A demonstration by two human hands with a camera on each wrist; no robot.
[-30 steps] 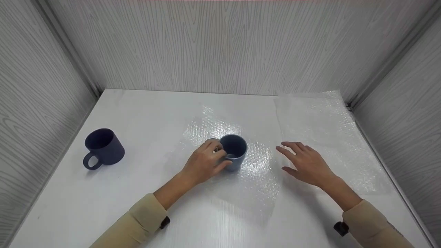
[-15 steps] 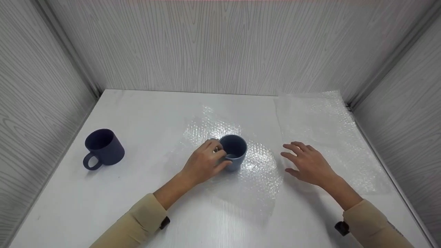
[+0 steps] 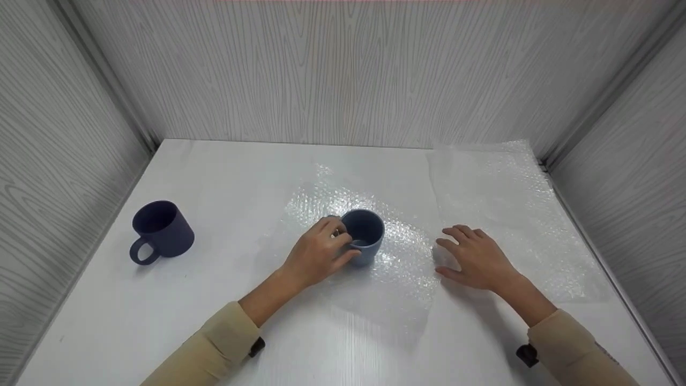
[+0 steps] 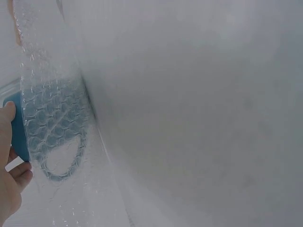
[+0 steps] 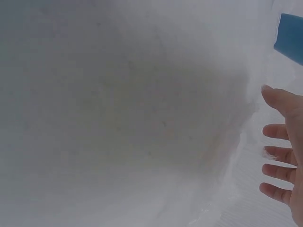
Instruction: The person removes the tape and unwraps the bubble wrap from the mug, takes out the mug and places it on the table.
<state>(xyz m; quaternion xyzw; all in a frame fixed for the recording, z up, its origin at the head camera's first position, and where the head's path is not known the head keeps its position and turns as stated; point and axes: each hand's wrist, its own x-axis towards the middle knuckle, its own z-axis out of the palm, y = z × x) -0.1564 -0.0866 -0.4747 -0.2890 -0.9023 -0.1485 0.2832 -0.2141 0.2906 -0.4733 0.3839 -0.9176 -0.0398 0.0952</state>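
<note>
A grey-blue mug (image 3: 365, 252) stands upright on a sheet of bubble wrap (image 3: 399, 279) in the middle of the table. My left hand (image 3: 316, 252) holds it at its left side, fingers curled by the rim. In the left wrist view the mug's handle (image 4: 61, 175) shows through a layer of wrap. My right hand (image 3: 477, 260) hovers or rests at the wrap's right edge, fingers spread and slightly bent. In the right wrist view the thumb and fingertips (image 5: 274, 131) stand apart; whether they touch the wrap I cannot tell.
A dark navy mug (image 3: 166, 236) stands at the left, its handle toward the front left. A second sheet of bubble wrap (image 3: 493, 187) lies at the right, reaching the table's back edge. Wood-grain panels (image 3: 343, 69) wall in the back and both sides.
My right hand has shifted slightly along the wrap's right edge, its fingertips a little lower in view. The left hand and the grey-blue mug have stayed in place.
</note>
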